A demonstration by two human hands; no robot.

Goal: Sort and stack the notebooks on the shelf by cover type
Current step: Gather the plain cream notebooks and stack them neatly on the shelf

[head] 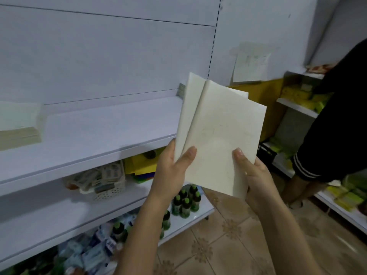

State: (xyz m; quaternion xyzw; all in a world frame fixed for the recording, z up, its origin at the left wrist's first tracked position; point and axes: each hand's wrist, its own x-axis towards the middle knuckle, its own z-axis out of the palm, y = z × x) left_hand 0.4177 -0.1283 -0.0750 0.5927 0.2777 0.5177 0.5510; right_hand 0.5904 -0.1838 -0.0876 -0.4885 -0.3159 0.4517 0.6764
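Our left hand (170, 172) and right hand (255, 173) grip two cream notebooks (218, 132); a white basket (109, 193) holds blurred packets (99, 176).

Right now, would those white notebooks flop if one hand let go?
Probably a little: the white notebooks look thin and soft-covered. Likely light, since the left hand and right hand hold only their bottom edges. They might slide apart; they sit fanned.

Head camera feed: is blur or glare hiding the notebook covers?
Head view: no glare, dim even light; the plain white notebooks in the left hand and right hand look fairly sharp; the pale notebook stack on the white shelf is smeared.
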